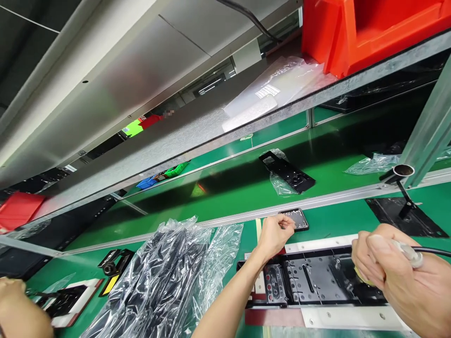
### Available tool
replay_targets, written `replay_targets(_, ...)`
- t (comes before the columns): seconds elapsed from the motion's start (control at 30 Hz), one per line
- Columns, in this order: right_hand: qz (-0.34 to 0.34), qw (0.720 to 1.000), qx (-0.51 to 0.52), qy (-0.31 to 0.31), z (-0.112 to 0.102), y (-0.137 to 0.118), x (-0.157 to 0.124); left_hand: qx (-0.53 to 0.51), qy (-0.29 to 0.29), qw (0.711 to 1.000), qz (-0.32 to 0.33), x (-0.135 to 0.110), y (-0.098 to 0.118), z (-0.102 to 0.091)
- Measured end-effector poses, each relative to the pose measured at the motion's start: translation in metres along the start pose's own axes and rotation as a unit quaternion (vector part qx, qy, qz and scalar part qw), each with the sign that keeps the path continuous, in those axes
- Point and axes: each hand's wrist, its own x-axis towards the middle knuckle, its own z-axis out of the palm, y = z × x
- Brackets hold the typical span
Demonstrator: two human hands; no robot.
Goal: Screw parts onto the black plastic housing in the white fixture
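My left hand is over the near edge of a small dark tray that holds many tiny screws. Its fingers are pinched together, and whatever they may hold is too small to make out. My right hand is wrapped round a corded electric screwdriver, whose cable runs off to the right; its tip is hidden. Below both hands lies a long black plastic housing with holes and a slot, seated in a white and dark-red fixture.
Bagged black parts lie left of my forearm. Farther left, a co-worker's hand is beside another fixture. A black panel lies behind the rail. A metal shelf with a red bin hangs above; a metal post stands right.
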Motion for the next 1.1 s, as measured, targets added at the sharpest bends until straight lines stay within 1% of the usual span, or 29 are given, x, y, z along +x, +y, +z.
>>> replay_targets(0.07,-0.004,1.0,-0.001,0.013,0.002,-0.002,0.0,-0.018,0.0,1.0,-0.004,-0.026,0.005,-0.01)
replay_targets(0.13,-0.008,1.0,-0.006,0.02,0.004,-0.003,0.001,-0.021,0.005,1.0,-0.006,-0.049,0.01,-0.016)
replay_targets(0.2,-0.011,1.0,-0.005,0.017,0.004,-0.003,0.001,-0.018,0.009,1.0,0.005,-0.068,0.013,-0.016)
replay_targets(0.3,-0.011,1.0,0.003,0.017,0.004,-0.003,0.001,-0.008,0.009,0.999,0.05,-0.083,0.015,-0.009)
replay_targets(0.47,-0.015,1.0,-0.004,0.022,0.005,-0.004,0.001,0.022,-0.009,0.988,0.153,-0.09,0.012,0.006)
replay_targets(0.6,-0.021,1.0,-0.006,0.019,0.006,-0.006,0.001,0.055,-0.006,0.979,0.198,-0.089,0.004,0.015)
replay_targets(0.73,-0.026,0.999,-0.011,0.024,0.008,-0.007,0.002,0.068,0.003,0.974,0.217,-0.088,-0.002,0.019)
replay_targets(0.87,-0.026,0.999,-0.014,0.026,0.008,-0.008,0.001,0.066,0.01,0.972,0.224,-0.087,-0.002,0.021)
replay_targets(1.1,-0.016,0.999,-0.008,0.032,0.007,-0.008,0.0,0.059,0.021,0.971,0.231,-0.089,-0.002,0.017)
